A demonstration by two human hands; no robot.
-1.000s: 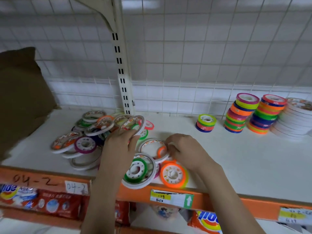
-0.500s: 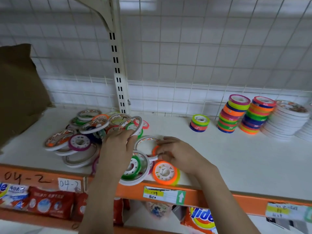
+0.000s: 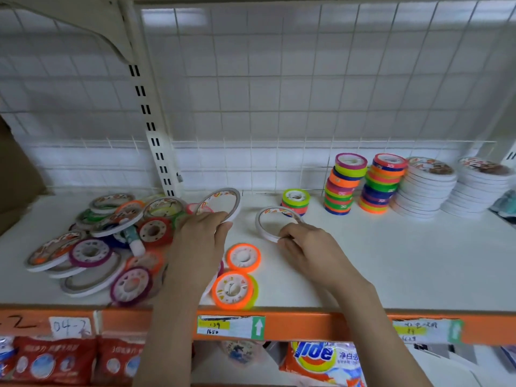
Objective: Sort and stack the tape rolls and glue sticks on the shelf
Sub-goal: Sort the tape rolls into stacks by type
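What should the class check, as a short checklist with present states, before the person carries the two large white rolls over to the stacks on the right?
1. Left hand grips the tilted white roll: ok.
2. Right hand pinches the flat white roll: ok.
3. White stacks stand steady: ok.
4. Shelf path to them bare: ok.
5. Both rolls the same type: cannot tell.
6. Pile sorted: not ok.
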